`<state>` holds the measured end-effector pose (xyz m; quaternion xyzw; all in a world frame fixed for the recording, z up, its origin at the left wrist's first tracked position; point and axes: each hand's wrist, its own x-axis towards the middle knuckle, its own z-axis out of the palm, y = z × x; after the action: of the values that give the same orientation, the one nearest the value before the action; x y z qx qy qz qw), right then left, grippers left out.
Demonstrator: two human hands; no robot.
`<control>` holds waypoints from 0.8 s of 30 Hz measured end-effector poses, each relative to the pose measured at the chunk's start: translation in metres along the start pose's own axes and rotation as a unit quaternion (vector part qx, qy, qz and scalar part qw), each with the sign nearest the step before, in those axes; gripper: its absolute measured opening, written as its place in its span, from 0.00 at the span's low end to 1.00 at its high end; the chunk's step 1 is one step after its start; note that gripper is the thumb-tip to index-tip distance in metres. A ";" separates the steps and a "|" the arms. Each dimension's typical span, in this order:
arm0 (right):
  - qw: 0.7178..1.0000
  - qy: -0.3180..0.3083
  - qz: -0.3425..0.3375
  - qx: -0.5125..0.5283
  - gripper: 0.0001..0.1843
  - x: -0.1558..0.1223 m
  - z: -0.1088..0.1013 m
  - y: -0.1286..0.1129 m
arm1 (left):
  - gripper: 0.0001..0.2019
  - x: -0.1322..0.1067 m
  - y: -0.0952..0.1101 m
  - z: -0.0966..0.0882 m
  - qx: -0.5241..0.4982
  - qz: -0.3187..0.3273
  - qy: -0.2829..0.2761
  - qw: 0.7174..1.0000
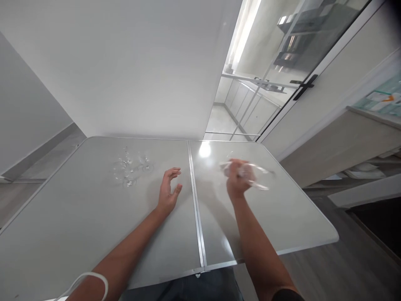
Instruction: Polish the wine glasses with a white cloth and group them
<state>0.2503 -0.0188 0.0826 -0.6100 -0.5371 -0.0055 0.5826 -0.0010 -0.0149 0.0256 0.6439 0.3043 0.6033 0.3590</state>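
Observation:
My right hand (239,177) is closed around a clear wine glass (258,170), above the right half of the table. The glass lies tilted on its side in the grip, its wide end pointing right, and motion blurs it. A faint clear rim (232,154) shows just behind that hand, mostly hidden. Over the left half, near the centre seam, my left hand (168,190) holds nothing, with fingers curved and thumb apart. Farther left stands a cluster of several clear glasses (127,169), whose outlines are hard to make out.
The pale folding table (78,217) has a metal seam (196,209) down its middle. A white wall (134,75) rises at its far edge. To the right are a glazed door with a black handle (303,86) and a shelf (376,117). A white cable (94,274) crosses my left forearm.

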 end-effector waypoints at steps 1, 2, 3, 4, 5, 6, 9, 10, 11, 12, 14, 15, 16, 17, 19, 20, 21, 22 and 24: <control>0.997 0.071 0.011 -0.021 0.25 0.012 -0.013 0.008 | 0.17 0.000 -0.001 -0.001 0.018 0.007 0.003 1.000; 0.982 0.175 0.027 -0.060 0.25 0.024 -0.025 0.019 | 0.15 0.000 -0.001 -0.002 0.035 0.015 0.003 0.999; 0.965 0.238 0.044 -0.101 0.25 0.035 -0.036 0.032 | 0.14 0.000 -0.001 -0.002 0.050 0.023 0.002 0.998; 0.955 0.255 0.064 -0.136 0.25 0.045 -0.046 0.046 | 0.13 0.001 -0.001 -0.002 0.061 0.028 0.002 0.998; 0.950 0.247 0.091 -0.169 0.25 0.053 -0.054 0.062 | 0.13 0.001 -0.001 -0.002 0.069 0.030 0.000 0.997; 0.946 0.212 0.127 -0.209 0.24 0.059 -0.059 0.078 | 0.12 0.001 -0.001 -0.002 0.072 0.030 -0.003 0.997; 0.930 0.072 0.228 -0.278 0.21 0.062 -0.062 0.119 | 0.10 0.001 -0.001 -0.001 0.066 0.027 -0.024 0.997; 0.927 0.025 0.244 -0.283 0.21 0.060 -0.060 0.129 | 0.10 0.001 -0.002 -0.001 0.060 0.024 -0.034 0.997; 0.926 -0.004 0.252 -0.283 0.20 0.057 -0.057 0.137 | 0.10 0.001 -0.002 -0.001 0.054 0.021 -0.042 0.997; 0.925 -0.027 0.254 -0.281 0.19 0.055 -0.054 0.142 | 0.10 0.001 -0.003 -0.001 0.050 0.018 -0.048 0.997; 0.924 -0.050 0.254 -0.280 0.19 0.050 -0.048 0.148 | 0.10 0.000 -0.003 -0.001 0.049 0.013 -0.056 0.997; 0.923 -0.060 0.254 -0.281 0.18 0.049 -0.045 0.150 | 0.10 0.001 -0.004 -0.002 0.051 0.011 -0.057 0.997; 0.922 -0.071 0.254 -0.282 0.18 0.049 -0.043 0.151 | 0.11 0.001 -0.003 -0.002 0.053 0.010 -0.057 0.997; 0.921 -0.080 0.255 -0.282 0.18 0.049 -0.042 0.151 | 0.11 0.001 -0.003 -0.002 0.055 0.008 -0.056 0.997; 0.919 -0.093 0.257 -0.285 0.19 0.049 -0.040 0.152 | 0.11 0.001 -0.002 -0.001 0.055 0.007 -0.057 0.997; 0.918 -0.098 0.257 -0.287 0.19 0.050 -0.040 0.152 | 0.12 0.001 -0.001 -0.001 0.054 0.007 -0.059 0.997; 0.916 -0.103 0.258 -0.289 0.20 0.050 -0.039 0.153 | 0.12 0.002 -0.001 -0.001 0.052 0.006 -0.063 0.997; 0.915 -0.106 0.259 -0.290 0.20 0.050 -0.039 0.153 | 0.13 0.002 -0.001 -0.001 0.050 0.004 -0.067 0.996; 0.913 -0.108 0.263 -0.294 0.20 0.049 -0.038 0.153 | 0.14 0.001 -0.001 -0.001 0.047 -0.006 -0.075 0.996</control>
<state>0.3957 0.0254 0.0179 -0.8696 -0.3911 0.0566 0.2960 -0.0020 -0.0134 0.0259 0.7017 0.3079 0.5363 0.3538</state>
